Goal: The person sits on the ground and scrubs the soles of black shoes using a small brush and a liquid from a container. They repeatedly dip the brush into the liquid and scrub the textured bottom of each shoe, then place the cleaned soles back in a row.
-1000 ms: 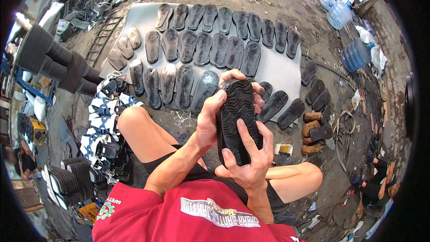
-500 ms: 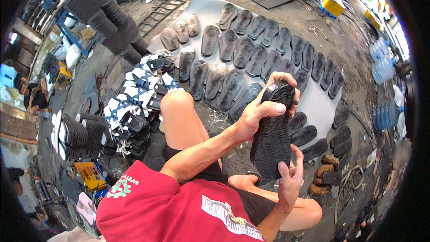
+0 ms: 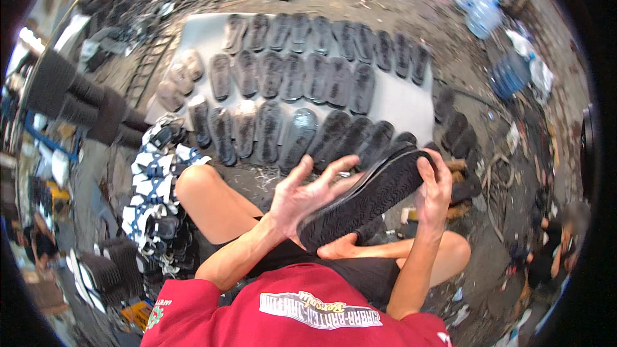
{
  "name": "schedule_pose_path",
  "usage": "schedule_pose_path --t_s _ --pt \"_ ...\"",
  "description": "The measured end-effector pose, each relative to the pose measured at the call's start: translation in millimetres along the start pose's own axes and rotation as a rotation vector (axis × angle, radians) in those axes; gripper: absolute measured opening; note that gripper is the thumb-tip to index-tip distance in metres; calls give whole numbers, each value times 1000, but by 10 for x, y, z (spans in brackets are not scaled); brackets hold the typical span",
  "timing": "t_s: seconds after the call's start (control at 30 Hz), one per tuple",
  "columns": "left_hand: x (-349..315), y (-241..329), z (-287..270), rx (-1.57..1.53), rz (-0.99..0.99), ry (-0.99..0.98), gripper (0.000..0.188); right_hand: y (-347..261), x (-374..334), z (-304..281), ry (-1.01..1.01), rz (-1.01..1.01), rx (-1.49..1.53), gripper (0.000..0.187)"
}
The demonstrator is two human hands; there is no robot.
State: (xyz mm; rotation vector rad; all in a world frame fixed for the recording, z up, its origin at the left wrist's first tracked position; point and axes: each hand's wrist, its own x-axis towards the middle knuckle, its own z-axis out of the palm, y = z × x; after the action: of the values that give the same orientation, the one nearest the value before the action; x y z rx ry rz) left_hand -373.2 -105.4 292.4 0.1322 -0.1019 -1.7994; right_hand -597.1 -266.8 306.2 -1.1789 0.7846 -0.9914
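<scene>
A black shoe sole [image 3: 366, 202] with a wavy tread is held slantwise in front of me, tread side toward me. My right hand [image 3: 435, 186] grips its upper right end, thumb on the tread and fingers behind. Along its upper left edge is my left hand [image 3: 312, 193], open, with the fingers spread; whether the palm touches the sole is hard to tell. Beyond my hands, rows of dark soles [image 3: 292, 77] lie on a pale grey sheet [image 3: 402, 106]. One glossy, wet-looking sole [image 3: 299, 135] lies in the nearest row.
White and blue sandal straps with dark soles [image 3: 154, 186] are heaped by my left knee. Tall stacks of dark soles [image 3: 83, 99] stand farther left. Loose soles [image 3: 456, 132] lie right of the sheet, with large clear bottles [image 3: 508, 77] beyond. People [image 3: 553, 250] sit at both sides.
The sole has tipped from nearly upright to a slant, its top toward the right. My left hand has let go of it and opened; my right hand has moved up to its upper end.
</scene>
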Motion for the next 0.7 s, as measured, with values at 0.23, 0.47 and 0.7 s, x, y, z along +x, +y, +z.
schedule_pose_path --t_s 0.23,0.47,0.7 --pt "88 -632 -135 136 -352 62 91 -384 -44 83 -183 86 -285 21" --pt "64 -720 -26 220 -403 121 110 -486 -152 34 -175 -5 -312 18" --pt "-32 -623 -44 460 -379 92 102 -542 -245 86 -149 -176 -474 37"
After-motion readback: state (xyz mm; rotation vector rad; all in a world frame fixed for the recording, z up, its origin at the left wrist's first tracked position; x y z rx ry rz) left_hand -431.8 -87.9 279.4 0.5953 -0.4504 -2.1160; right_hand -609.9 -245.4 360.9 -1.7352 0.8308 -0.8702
